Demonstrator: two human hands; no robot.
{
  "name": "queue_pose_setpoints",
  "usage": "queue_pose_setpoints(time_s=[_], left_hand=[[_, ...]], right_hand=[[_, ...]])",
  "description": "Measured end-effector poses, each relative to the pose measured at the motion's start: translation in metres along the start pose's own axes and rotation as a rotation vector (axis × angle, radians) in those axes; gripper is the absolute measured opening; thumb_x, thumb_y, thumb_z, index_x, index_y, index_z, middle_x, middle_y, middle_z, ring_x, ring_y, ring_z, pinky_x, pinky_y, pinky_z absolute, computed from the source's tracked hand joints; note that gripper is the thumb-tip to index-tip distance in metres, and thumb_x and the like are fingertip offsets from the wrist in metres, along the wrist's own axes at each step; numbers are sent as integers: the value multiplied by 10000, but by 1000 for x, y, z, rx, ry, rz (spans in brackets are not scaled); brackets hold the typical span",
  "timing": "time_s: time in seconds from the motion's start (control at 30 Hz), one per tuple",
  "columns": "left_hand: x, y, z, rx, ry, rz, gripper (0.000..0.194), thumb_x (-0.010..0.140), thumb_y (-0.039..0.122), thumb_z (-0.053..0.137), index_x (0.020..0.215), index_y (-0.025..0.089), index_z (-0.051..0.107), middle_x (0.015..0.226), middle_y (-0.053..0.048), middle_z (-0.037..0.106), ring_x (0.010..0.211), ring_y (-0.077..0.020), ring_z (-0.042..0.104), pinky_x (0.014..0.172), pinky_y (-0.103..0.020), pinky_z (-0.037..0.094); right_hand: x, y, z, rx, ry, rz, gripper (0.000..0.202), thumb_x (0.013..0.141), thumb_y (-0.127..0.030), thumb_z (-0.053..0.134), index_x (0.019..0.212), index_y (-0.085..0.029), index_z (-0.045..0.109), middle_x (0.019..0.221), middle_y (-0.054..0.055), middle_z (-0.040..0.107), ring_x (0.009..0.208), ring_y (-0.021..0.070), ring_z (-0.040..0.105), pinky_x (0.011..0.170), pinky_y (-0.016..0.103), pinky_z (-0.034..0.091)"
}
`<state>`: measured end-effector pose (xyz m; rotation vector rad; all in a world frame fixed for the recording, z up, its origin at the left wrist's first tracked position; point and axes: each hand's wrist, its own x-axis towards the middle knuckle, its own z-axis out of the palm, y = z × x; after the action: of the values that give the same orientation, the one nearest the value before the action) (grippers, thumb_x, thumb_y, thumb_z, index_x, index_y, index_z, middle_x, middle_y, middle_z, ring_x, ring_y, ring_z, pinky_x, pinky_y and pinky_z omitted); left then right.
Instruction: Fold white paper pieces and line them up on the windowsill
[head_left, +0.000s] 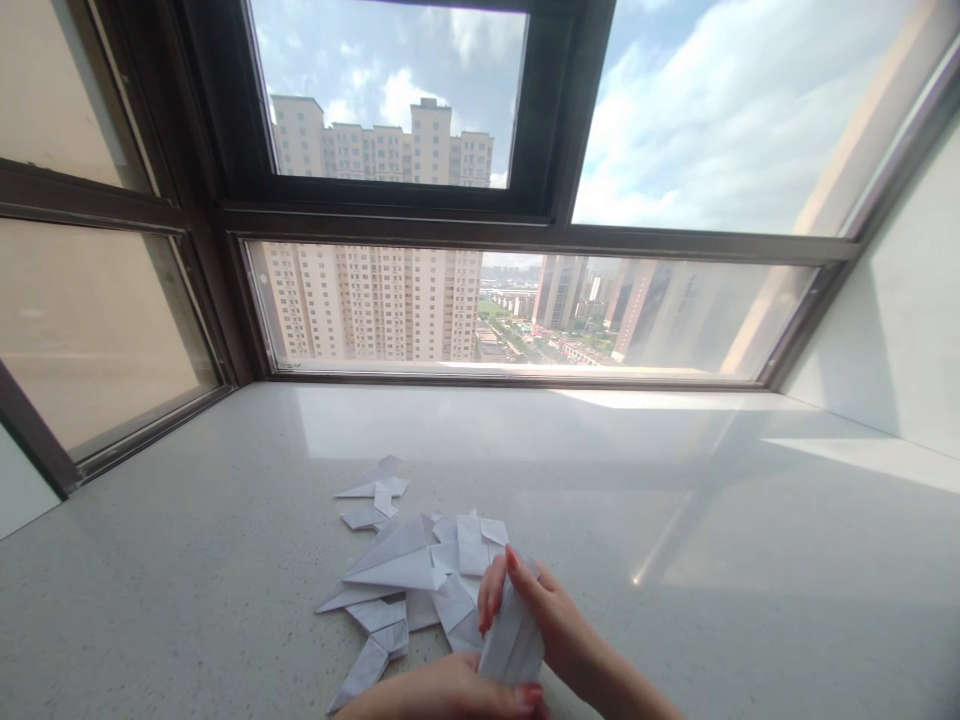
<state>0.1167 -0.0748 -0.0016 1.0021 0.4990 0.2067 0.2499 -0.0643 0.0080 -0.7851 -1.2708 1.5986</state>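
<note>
A folded piece of white paper (513,635) is held between both hands near the bottom of the view. My right hand (551,610) grips its upper end, with the thumb on top and the fingers curled behind. At the lower end, my left hand (457,690) pinches the paper with its thumb across it; the other fingers are hidden. Just left of the hands lies a pile of folded white paper pieces (397,565), overlapping one another. A smaller folded paper piece (375,490) lies beyond the pile, farther from me.
The pale speckled windowsill (712,560) bears the papers and stretches to the window frame (525,235). Glass panes rise on the left and ahead, with tall buildings outside. A white wall (900,320) stands on the right. Sunlight falls across the sill's far part.
</note>
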Motion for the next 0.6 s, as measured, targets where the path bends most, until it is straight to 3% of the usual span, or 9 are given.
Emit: queue_pose_setpoints(time_s=[0.13,0.2,0.37,0.6], left_hand=[[-12,12,2,6,-17,104,387,754,486,492,772,111,587,522,45,393,409,-56,257,443,-222,125],[-18,18,4,7,-44,120,391,789,483,438,789,115,571,514,52,372,379,-55,199,431,-240,83],[-21,24,8,7,-69,137,407,750,494,494,708,98,578,507,48,355,423,-59,265,455,-238,149],[-16,20,9,-11,-34,93,436,670,541,566,646,106,582,522,54,326,506,-84,353,532,-248,243]], right_hand=[[-2,-11,-1,220,-117,57,538,722,-636,416,885,-164,616,799,58,627,736,170,555,690,290,398],[-2,-14,-2,272,-189,64,510,740,-604,431,958,-175,600,879,71,625,820,188,555,772,323,379],[-3,-8,-5,314,-179,85,393,729,-485,557,971,-178,606,851,71,642,800,179,577,759,315,388],[-5,-6,-6,313,-215,113,429,674,-472,622,973,-164,616,809,72,644,764,168,580,720,295,405]])
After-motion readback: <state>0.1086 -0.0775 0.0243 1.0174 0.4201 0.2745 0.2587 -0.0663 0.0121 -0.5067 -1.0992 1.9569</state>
